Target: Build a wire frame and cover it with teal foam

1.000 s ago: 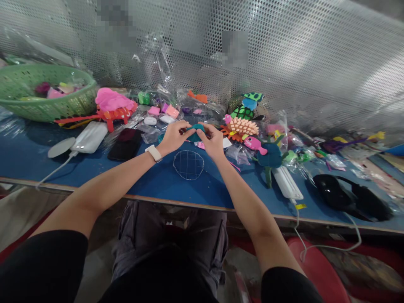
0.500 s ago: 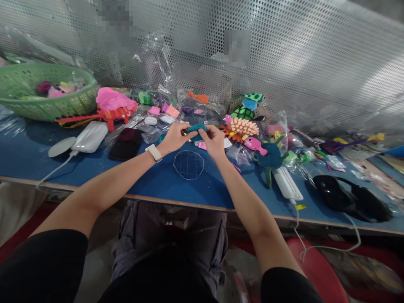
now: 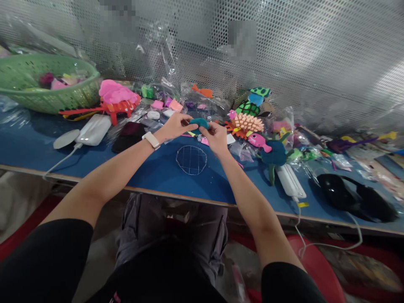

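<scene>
A flattened lump of teal modelling clay (image 3: 199, 123) is held up between both hands over the far middle of the table. My left hand (image 3: 175, 127) pinches its left edge with thumb and fingertips. On the right side, my right hand (image 3: 217, 136) grips the same lump, the thumb pressed against its near face. Below the hands, a round outline with crossing grid lines (image 3: 191, 160) lies on the blue tabletop (image 3: 151, 172). Just behind the clay are clear packets holding small coloured blocks (image 3: 175, 105).
A green basket (image 3: 75, 94) stands far left, beside a pink-and-red figure (image 3: 118, 99), a white power bank (image 3: 94, 129) and a dark phone (image 3: 128, 136). To the right sit a spiky peach figure (image 3: 249, 122), a pink fish (image 3: 259, 141), a teal turtle-like figure (image 3: 274, 152) and black goggles (image 3: 355, 198).
The teal clay is tilted differently between my fingers, and both hands have shifted slightly. The whole view has moved a little; the table things stay in place.
</scene>
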`<state>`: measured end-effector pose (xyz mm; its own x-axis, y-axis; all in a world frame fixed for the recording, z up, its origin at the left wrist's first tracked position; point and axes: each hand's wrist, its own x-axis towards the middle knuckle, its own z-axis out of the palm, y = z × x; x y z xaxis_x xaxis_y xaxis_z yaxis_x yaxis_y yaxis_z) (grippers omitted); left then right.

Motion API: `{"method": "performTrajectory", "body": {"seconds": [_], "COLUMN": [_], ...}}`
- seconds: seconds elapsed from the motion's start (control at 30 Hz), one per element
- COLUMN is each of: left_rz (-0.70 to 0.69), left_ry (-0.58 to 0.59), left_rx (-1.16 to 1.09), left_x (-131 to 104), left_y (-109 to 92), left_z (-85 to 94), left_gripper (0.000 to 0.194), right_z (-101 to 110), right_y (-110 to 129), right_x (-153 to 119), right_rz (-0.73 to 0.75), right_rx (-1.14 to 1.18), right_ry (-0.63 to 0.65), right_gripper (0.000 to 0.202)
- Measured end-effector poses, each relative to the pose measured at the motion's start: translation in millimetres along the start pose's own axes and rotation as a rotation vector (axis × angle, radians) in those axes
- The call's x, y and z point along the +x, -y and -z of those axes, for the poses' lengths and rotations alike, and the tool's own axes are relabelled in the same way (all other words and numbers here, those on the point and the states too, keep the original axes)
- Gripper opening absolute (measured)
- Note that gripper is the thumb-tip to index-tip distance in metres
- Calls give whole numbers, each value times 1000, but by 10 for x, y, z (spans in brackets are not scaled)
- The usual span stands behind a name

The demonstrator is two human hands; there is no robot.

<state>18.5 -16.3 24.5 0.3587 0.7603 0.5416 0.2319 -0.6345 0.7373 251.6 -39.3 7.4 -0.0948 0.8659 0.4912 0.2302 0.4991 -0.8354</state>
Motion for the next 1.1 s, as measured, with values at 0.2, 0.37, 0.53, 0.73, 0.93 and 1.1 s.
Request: {"method": "performTrajectory", "body": {"seconds": [0.2,0.37,0.53,0.73,0.93,1.1], "left_rz": [-19,1,68,87,19,-21], "left_ry": [195,164,134,107,13,-49], "left_rx": [61,70,45,10,85,105], "left_x": [59,74,-49,-166,-175,-206], "left_y": [99,90,65,60,77,99], "left_z": [173,232,242,221,176,143], "left_gripper": [49,48,33,33,52,56], "right_z": [-46,-101,-113,-188,-182,-175], "right_y": [11,54,44,67,135,193], "right_x": [-10,-44,-68,-109,-131,-127], "right_rz": [-18,-17,4,-21,34,10], "right_rx": [-21,21,-43,-52,-100,-25], "right_ry": [30,48,107,202,132,102], "right_gripper": [68,72,61,63,70,75]}}
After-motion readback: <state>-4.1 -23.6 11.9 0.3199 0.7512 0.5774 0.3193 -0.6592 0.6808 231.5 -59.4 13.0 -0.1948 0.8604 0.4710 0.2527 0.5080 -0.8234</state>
